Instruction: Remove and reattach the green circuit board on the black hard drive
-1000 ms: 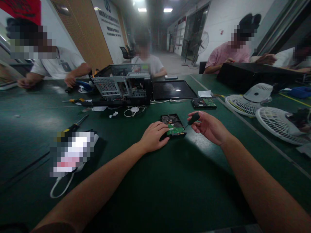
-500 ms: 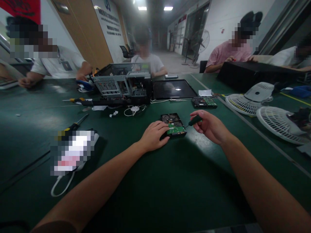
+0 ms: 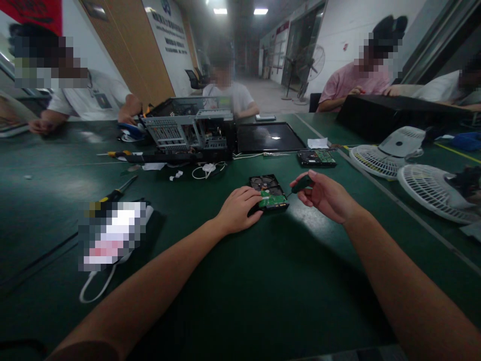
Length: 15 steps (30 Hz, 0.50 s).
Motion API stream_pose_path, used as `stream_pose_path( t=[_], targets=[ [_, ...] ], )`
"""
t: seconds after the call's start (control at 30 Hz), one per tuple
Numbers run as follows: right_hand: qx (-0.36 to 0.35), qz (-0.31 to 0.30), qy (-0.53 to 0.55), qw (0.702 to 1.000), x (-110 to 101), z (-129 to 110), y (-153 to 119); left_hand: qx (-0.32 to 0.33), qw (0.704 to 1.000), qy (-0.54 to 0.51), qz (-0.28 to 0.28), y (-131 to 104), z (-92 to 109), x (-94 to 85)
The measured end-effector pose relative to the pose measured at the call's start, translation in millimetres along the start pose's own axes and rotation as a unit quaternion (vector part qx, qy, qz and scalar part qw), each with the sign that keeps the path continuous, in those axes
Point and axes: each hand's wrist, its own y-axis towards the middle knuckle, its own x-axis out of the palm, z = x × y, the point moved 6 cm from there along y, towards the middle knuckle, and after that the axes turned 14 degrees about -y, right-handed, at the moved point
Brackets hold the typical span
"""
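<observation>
In the head view, a hard drive (image 3: 267, 186) lies flat on the green table (image 3: 263, 286), just ahead of the person, with its green circuit board (image 3: 273, 199) facing up along the near end. The left hand (image 3: 239, 210) grasps the drive at its left side, fingers reaching over the edge and thumb at the near corner. The right hand (image 3: 326, 195) pinches the dark handle of a small screwdriver (image 3: 301, 184) between thumb and fingers; its shaft slants down to the drive's right edge, though whether the tip sits in a screw is too small to tell.

Beyond the right hand, a second hard drive (image 3: 316, 159) rests near a white paper (image 3: 317, 143). A computer case (image 3: 188, 133) and a glossy black panel (image 3: 265, 139) stand farther back, side by side. White fan parts (image 3: 376, 161) lie to the right; a yellow-and-black screwdriver (image 3: 115, 194) lies on the left.
</observation>
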Motion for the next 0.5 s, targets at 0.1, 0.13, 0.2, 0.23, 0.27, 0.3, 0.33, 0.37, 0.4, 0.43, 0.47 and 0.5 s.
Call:
stream_pose_path(
  t=[0.1,0.13,0.2,0.23,0.27,0.3,0.33,0.37,0.4,0.43,0.47,0.5],
  targets=[
    [-0.005,0.003,-0.024,1.0,-0.6,0.1,0.2,-0.004,1.0,0.0,0.0,-0.3,-0.7,0.1],
    [-0.007,0.003,-0.03,1.0,-0.9,0.2,0.3,-0.005,1.0,0.0,-0.001,-0.3,-0.8,0.1],
    [-0.015,0.004,-0.035,0.999,-1.8,0.4,0.8,-0.005,1.0,0.0,-0.002,-0.2,-0.7,-0.2],
    [-0.018,0.007,-0.036,0.999,-2.5,0.7,1.0,-0.005,1.0,0.0,-0.001,-0.2,-0.6,-0.4],
    [-0.02,0.01,-0.038,0.999,-3.3,1.1,1.3,-0.004,1.0,-0.001,-0.001,-0.1,-0.6,-0.6],
    [-0.02,0.014,-0.039,0.999,-4.0,1.7,1.6,-0.005,1.0,-0.002,-0.002,0.0,-0.6,-0.7],
    [-0.019,0.016,-0.042,0.999,-4.5,2.3,1.9,-0.005,1.0,-0.002,-0.002,0.0,-0.7,-0.8],
    [-0.017,0.019,-0.044,0.999,-4.7,2.8,2.1,-0.006,1.0,-0.003,-0.003,0.1,-0.8,-0.8],
    [-0.015,0.021,-0.046,0.999,-4.5,3.0,2.2,-0.007,1.0,-0.004,-0.003,0.1,-0.9,-0.7],
    [-0.013,0.022,-0.045,0.999,-4.0,3.1,2.2,-0.006,1.0,-0.004,-0.004,0.1,-0.9,-0.6],
    [-0.012,0.023,-0.041,0.999,-3.0,3.0,2.1,-0.006,1.0,-0.004,-0.004,0.0,-0.9,-0.5],
    [-0.013,0.024,-0.036,0.999,-1.8,2.6,2.0,-0.006,1.0,-0.004,-0.004,0.0,-0.8,-0.4]
  ],
)
